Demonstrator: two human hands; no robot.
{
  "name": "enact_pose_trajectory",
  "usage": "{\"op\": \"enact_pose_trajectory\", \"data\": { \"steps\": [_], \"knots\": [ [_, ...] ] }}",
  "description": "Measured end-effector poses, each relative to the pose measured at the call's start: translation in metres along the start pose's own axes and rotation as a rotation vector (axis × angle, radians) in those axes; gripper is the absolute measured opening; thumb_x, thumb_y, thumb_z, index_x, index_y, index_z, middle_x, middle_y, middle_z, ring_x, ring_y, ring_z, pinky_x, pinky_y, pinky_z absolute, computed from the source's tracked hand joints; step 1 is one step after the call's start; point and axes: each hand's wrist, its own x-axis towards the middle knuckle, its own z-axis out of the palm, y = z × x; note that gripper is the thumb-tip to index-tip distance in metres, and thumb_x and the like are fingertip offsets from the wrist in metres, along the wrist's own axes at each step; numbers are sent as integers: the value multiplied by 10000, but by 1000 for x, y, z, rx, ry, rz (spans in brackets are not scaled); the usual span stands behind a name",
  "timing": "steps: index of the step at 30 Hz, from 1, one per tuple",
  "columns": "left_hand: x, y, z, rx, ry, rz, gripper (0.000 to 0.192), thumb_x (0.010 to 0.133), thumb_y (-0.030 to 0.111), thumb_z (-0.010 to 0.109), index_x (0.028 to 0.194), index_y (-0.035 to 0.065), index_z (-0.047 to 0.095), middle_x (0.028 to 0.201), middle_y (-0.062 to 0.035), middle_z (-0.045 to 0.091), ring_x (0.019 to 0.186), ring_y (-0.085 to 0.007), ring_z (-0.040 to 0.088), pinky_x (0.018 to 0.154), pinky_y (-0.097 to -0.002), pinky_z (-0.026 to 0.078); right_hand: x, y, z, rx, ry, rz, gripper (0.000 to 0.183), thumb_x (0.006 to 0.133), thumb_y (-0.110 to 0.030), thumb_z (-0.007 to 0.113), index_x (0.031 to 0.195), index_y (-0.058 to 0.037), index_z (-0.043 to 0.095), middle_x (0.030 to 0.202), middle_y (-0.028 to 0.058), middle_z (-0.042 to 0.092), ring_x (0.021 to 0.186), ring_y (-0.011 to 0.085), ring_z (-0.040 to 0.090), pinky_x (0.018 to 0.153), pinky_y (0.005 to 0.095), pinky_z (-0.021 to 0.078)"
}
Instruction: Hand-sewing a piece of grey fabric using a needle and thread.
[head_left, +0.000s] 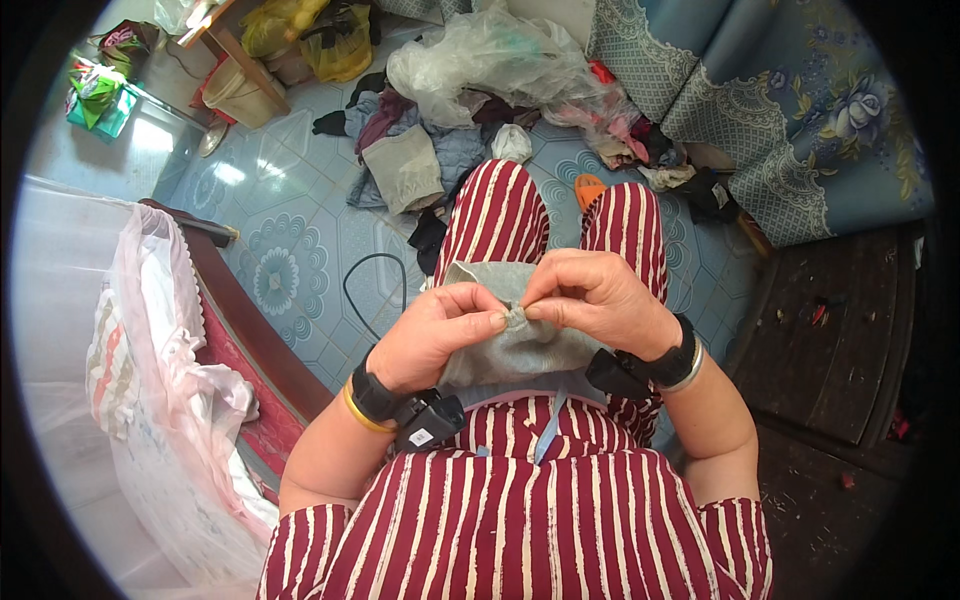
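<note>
A grey knitted fabric piece lies across my lap, over striped trousers. My left hand pinches a small gathered bit of it between thumb and index finger. Close beside, my right hand pinches the same spot, the fingertips of both hands nearly meeting. Whether something tiny sits between the fingertips is too small to tell. Beneath the grey fabric shows a light blue cloth with a pink edge. Each wrist carries a black strap with a dark device.
Ahead on the tiled floor lie heaped clothes, another grey knitted piece and clear plastic bags. A black cable loops at left. A wooden bed frame stands left, a dark wooden cabinet right, a blue curtain ahead right.
</note>
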Motion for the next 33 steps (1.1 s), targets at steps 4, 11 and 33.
{"op": "enact_pose_trajectory", "data": {
  "steps": [4,11,33],
  "knots": [
    [-4,3,7,123,24,128,148,888,160,676,949,30,640,893,17,628,818,-46,554,740,-207,453,-7,-12,10,6,132,30,128,839,-8,669,962,13,640,872,78,608,740,120,614,646,246,496],
    [-5,1,16,174,52,223,142,894,140,660,949,12,631,902,5,637,835,-54,565,761,-221,466,-11,-23,23,-568,179,-398,194,784,-60,669,969,-26,623,840,100,584,723,255,633,601,341,534],
    [5,-15,8,181,281,337,74,889,85,607,921,28,573,1014,-47,644,910,-85,544,843,-256,440,-46,-85,28,397,-291,-856,164,920,-9,508,948,118,607,823,256,614,691,347,635,587,397,546]
  ]
}}
